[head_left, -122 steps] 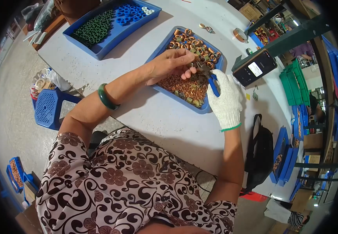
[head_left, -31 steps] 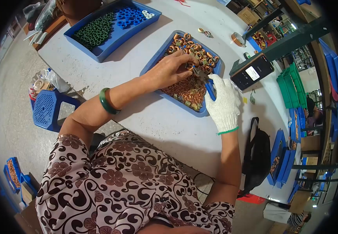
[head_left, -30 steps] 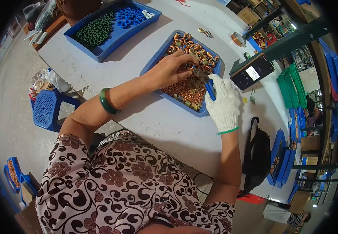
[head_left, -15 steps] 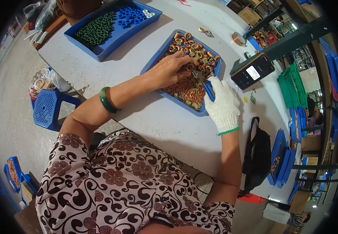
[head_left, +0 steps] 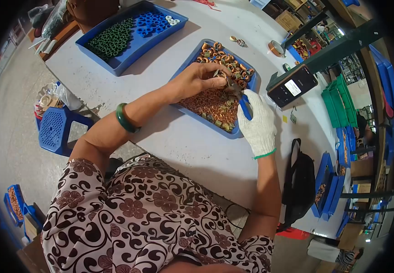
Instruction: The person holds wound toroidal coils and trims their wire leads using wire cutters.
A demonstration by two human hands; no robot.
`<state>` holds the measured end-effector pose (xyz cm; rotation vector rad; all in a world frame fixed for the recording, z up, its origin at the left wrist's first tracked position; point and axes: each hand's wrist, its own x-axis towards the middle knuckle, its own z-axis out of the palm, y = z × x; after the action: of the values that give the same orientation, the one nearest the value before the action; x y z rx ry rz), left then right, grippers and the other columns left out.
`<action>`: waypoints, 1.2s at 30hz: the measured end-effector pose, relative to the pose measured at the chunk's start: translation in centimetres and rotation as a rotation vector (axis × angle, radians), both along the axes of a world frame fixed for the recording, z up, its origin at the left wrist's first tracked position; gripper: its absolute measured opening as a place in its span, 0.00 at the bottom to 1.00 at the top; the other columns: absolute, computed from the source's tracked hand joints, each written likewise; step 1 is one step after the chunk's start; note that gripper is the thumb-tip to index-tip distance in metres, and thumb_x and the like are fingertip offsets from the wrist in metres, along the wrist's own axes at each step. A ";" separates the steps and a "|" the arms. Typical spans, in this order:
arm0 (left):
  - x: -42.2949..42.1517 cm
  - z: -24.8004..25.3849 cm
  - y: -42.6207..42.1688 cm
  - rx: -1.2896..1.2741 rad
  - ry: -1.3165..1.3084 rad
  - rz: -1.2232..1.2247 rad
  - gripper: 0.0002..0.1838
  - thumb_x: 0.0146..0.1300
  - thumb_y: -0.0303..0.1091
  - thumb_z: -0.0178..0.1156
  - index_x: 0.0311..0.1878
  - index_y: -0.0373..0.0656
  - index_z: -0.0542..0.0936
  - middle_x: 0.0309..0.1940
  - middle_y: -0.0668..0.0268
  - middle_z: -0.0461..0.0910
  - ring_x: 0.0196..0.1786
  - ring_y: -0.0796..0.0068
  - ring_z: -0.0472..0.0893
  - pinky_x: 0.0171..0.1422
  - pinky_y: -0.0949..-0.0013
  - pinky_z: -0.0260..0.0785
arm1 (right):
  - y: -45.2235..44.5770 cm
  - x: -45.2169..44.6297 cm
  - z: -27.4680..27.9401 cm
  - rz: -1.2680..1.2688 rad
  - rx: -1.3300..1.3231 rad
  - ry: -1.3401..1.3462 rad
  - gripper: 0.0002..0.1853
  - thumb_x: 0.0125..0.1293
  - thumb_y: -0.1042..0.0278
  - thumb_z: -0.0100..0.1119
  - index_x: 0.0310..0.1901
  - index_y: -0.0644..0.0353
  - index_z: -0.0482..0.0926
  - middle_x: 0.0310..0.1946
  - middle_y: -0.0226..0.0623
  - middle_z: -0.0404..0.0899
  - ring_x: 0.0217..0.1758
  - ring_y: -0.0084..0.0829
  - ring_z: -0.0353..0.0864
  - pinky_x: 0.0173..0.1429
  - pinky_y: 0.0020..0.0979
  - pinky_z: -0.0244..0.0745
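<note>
My left hand (head_left: 194,83), bare with a green bangle at the wrist, pinches a copper-wound ring coil (head_left: 223,75) over the blue tray (head_left: 206,124). A white knitted glove covers my right hand (head_left: 257,123), which is closed round blue-handled cutting pliers (head_left: 245,108). The metal jaws point toward the coil; whether they touch it I cannot tell. Beneath both hands, more wound coils (head_left: 236,63) fill the far part of the tray. Loose copper wire bits (head_left: 201,103) cover the near part, with several small greenish pieces (head_left: 224,123) at its edge.
A second blue tray (head_left: 131,61) at the back left holds green, blue and white rings. Right of the work tray stand a propped phone (head_left: 293,86), a tape roll (head_left: 276,48) and a black bag (head_left: 299,186). A blue stool (head_left: 56,127) is on the floor.
My left hand's fingers have closed up around a coil and turned it toward the pliers. The gloved right hand has shifted only slightly, still holding the pliers.
</note>
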<state>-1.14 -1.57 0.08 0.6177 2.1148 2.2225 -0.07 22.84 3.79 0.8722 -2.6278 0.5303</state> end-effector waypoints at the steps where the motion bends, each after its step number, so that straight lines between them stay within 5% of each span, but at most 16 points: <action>1: 0.0 0.0 0.2 0.070 -0.029 -0.032 0.17 0.73 0.42 0.63 0.59 0.44 0.81 0.49 0.69 0.81 0.41 0.84 0.74 0.49 0.72 0.72 | 0.0 -0.1 -0.1 0.016 -0.034 0.018 0.25 0.60 0.68 0.66 0.60 0.54 0.76 0.46 0.43 0.80 0.48 0.47 0.83 0.52 0.45 0.79; 5: 0.6 0.5 0.3 0.350 -0.215 -0.320 0.16 0.77 0.49 0.56 0.51 0.46 0.81 0.42 0.72 0.80 0.42 0.84 0.75 0.54 0.74 0.72 | -0.7 0.2 0.1 0.102 -0.220 0.062 0.21 0.61 0.72 0.66 0.57 0.59 0.78 0.42 0.46 0.81 0.44 0.47 0.84 0.48 0.42 0.80; 10: 0.7 0.5 0.1 0.408 -0.266 -0.481 0.15 0.78 0.50 0.54 0.47 0.48 0.79 0.42 0.73 0.79 0.43 0.83 0.76 0.55 0.73 0.72 | -0.5 -0.2 -0.7 0.152 -0.278 0.005 0.20 0.62 0.70 0.67 0.56 0.64 0.78 0.44 0.48 0.83 0.45 0.48 0.86 0.49 0.42 0.81; 18: 0.8 2.1 -1.2 -0.036 -0.074 -0.375 0.23 0.79 0.44 0.54 0.69 0.42 0.75 0.47 0.63 0.83 0.46 0.77 0.82 0.53 0.71 0.77 | 0.4 -0.2 0.7 0.178 -0.169 -0.129 0.21 0.61 0.69 0.66 0.57 0.60 0.79 0.47 0.48 0.83 0.49 0.51 0.85 0.52 0.42 0.81; 25: 0.8 1.9 -1.3 -0.116 -0.085 -0.393 0.17 0.80 0.45 0.52 0.54 0.40 0.77 0.39 0.64 0.84 0.37 0.76 0.84 0.45 0.71 0.79 | 0.4 0.0 0.9 0.152 -0.137 -0.139 0.21 0.62 0.69 0.66 0.57 0.60 0.78 0.47 0.48 0.83 0.47 0.49 0.85 0.52 0.41 0.81; 34: 1.5 1.7 0.5 0.260 -0.154 -0.158 0.17 0.80 0.46 0.50 0.54 0.41 0.73 0.33 0.64 0.82 0.34 0.74 0.83 0.40 0.72 0.77 | 0.1 0.3 1.0 0.016 -0.181 -0.067 0.19 0.62 0.70 0.67 0.55 0.60 0.80 0.43 0.46 0.83 0.45 0.46 0.86 0.50 0.39 0.81; 36: -2.1 1.1 -4.2 0.479 -0.004 0.066 0.20 0.81 0.50 0.47 0.57 0.41 0.73 0.34 0.65 0.80 0.35 0.73 0.80 0.49 0.66 0.76 | 1.0 -0.6 0.9 -0.015 -0.209 -0.031 0.17 0.61 0.70 0.67 0.52 0.61 0.81 0.42 0.47 0.84 0.44 0.46 0.86 0.49 0.39 0.81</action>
<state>-3.20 -5.77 1.14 0.5549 1.6177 2.7844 -0.69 23.88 4.68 0.7843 -2.5461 0.8033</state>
